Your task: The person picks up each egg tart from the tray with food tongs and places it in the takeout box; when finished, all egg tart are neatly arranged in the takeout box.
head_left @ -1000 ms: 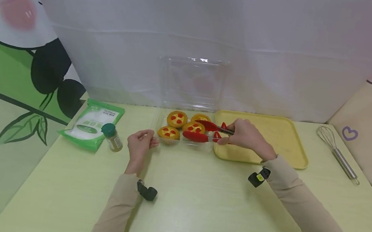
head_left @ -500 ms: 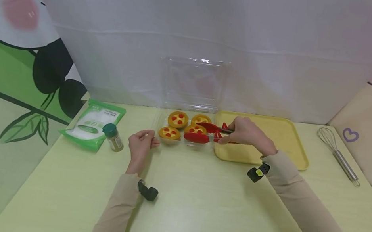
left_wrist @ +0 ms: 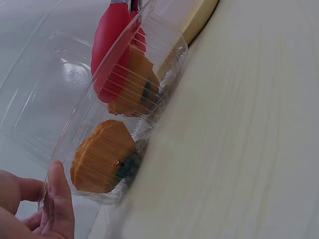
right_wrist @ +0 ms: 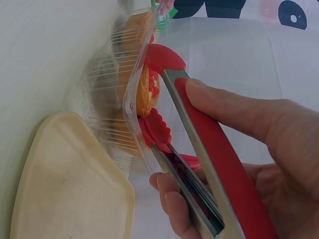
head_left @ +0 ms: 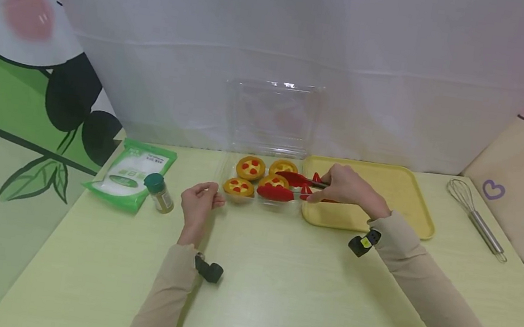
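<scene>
In the head view, an unlidded clear plastic box point(head_left: 262, 201) holds several pizza-like tarts point(head_left: 250, 167) with red bits on top. My left hand point(head_left: 196, 207) pinches the box's rim at the near left corner; the left wrist view shows the thumb point(left_wrist: 60, 194) and fingers at the rim. With my right hand point(head_left: 347, 189) I grip a pair of tongs point(head_left: 276, 193) with red heads. Its heads reach into the box and stand either side of the front right tart point(head_left: 274, 181); whether both touch it I cannot tell. The tart's underside is hidden.
The box's lid point(head_left: 273, 120) stands raised at the back against the white cloth. A yellow tray point(head_left: 405, 205) lies right of the box, with a whisk point(head_left: 477, 218) farther right. On the left are a green-and-white bag point(head_left: 130, 175) and a green-capped jar point(head_left: 158, 193).
The tong heads have shifted very slightly left over the tart. Both hands stay at the same places, left on the box rim and right on the tongs.
</scene>
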Tool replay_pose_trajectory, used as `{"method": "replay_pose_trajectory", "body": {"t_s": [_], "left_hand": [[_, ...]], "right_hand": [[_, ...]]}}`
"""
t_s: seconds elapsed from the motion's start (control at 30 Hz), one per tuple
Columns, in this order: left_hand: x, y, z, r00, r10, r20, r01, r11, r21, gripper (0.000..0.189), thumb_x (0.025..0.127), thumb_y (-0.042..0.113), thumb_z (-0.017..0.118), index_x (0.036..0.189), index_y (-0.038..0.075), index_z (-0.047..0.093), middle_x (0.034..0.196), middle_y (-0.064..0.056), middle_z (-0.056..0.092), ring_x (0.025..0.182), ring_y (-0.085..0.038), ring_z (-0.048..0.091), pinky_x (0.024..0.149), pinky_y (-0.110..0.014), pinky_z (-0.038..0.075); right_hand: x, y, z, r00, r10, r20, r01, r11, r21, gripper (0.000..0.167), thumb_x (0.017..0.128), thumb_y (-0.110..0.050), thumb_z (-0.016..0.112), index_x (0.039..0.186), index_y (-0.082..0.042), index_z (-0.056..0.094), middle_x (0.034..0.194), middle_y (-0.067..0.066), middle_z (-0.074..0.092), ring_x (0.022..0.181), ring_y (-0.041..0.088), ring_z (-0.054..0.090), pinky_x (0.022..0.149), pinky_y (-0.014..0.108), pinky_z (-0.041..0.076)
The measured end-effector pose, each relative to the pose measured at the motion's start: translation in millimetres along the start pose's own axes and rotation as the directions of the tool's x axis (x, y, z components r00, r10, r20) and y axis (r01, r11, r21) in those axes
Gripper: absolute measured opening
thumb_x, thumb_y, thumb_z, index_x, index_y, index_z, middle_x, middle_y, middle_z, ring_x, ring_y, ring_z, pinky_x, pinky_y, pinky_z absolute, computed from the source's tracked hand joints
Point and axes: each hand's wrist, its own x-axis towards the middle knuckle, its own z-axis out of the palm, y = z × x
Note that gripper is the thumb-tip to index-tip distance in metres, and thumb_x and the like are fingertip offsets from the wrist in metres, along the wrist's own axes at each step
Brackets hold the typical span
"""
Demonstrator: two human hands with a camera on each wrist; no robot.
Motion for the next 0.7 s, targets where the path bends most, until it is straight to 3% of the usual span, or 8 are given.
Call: {"method": "replay_pose_trajectory", "body": {"t_s": [0.4, 0.7], "left_hand": [[2.2, -0.3, -0.4, 1.000, 0.001, -0.003, -0.001, 0.999, 0.043, 0.027, 0.096, 0.007, 0.060, 0.113, -0.012, 0.062, 0.069, -0.002, 0.065, 0.057, -0.006, 0.063, 0.060, -0.019, 0.060], [-1.9, 1.0, -0.1, 0.999, 0.033, -0.009, -0.033, 0.999, -0.005, 0.022, 0.094, 0.004, 0.059, 0.108, -0.014, 0.063, 0.067, -0.004, 0.066, 0.056, -0.008, 0.064, 0.056, -0.018, 0.059]], "right_hand": [[-2.0, 9.0, 4.5, 0.999, 0.035, -0.017, -0.035, 0.999, 0.038, 0.030, 0.077, -0.035, 0.082, 0.075, -0.008, 0.068, 0.055, -0.007, 0.028, 0.053, 0.010, 0.024, 0.051, 0.024, 0.018], [-13.5, 23.4, 15.5, 0.991, 0.062, -0.114, -0.051, 0.994, 0.101, 0.036, 0.078, -0.039, 0.081, 0.084, -0.005, 0.068, 0.057, -0.005, 0.030, 0.054, 0.012, 0.027, 0.049, 0.024, 0.020]]}}
